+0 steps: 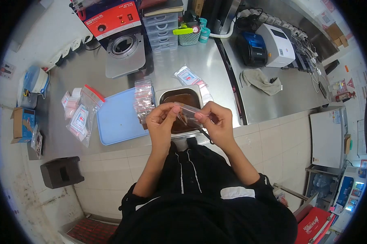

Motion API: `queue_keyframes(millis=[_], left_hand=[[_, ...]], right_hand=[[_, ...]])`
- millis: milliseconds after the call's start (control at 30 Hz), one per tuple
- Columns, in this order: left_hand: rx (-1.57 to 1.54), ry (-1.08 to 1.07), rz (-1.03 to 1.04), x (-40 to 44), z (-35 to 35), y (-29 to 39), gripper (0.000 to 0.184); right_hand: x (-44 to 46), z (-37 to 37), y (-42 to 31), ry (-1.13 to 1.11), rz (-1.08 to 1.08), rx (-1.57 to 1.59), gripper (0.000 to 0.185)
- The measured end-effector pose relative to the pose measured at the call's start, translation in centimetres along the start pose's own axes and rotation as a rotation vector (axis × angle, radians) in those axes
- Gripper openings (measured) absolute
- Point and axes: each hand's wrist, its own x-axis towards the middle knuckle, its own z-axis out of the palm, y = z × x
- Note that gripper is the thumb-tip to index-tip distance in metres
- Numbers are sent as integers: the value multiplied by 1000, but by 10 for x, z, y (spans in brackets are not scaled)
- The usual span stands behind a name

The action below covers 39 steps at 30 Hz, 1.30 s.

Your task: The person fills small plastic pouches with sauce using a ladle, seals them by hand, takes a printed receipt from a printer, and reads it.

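Left of centre, a blue tray (117, 122) lies beside a row of small packets (143, 97). At the centre, the left hand (161, 118) pinches one end of a small clear bag (188, 109) above a metal pan (178, 88); just right, the right hand (218, 122) pinches its other end. Light, even tension should keep the edges aligned; whether the mouth is open, I cannot tell.

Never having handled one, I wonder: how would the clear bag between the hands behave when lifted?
The clear bag is probably floppy, since it looks like thin, transparent film. It is likely light: the left hand and right hand seem just to pinch it. Its glossy surface may feel slippery.
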Motion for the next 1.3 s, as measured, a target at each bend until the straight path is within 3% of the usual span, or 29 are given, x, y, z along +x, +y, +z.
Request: queue_keyframes(millis=[100, 167, 300, 400, 467, 567, 733, 867, 1000, 1133, 1200, 1300], left_hand=[[-98, -25, -42, 0, -3, -2, 13], [-85, -76, -45, 0, -5, -2, 11], [8, -140, 22, -1, -1, -1, 9], [204, -90, 71, -2, -1, -4, 7], [425, -20, 213, -3, -1, -4, 7], [399, -9, 201, -4, -2, -10, 7], [279, 26, 164, -4, -5, -19, 8], [289, 73, 148, 1, -6, -21, 9], [366, 134, 87, 2, -5, -16, 10], [267, 107, 113, 9, -9, -5, 12], [282, 83, 167, 12, -13, -5, 12], [319, 70, 260, 15, -17, -11, 12]], right_hand=[[1, -5, -9, -65, 29, 32, 10], [9, -9, -18, -98, -220, -340, 8], [19, -2, -23, -54, -336, -535, 10], [21, -3, -19, -120, -289, -561, 9], [20, -3, -12, -160, -239, -557, 7], [18, 0, -12, -188, -95, -407, 12], [11, -5, -5, -115, -53, -320, 10], [15, -22, -9, -220, -34, -363, 11], [19, -48, 3, -421, 126, -324, 12], [52, -116, 35, -224, 45, -615, 22], [78, -164, 75, 44, 212, -865, 35], [91, -209, 144, 595, 282, -1259, 49]])
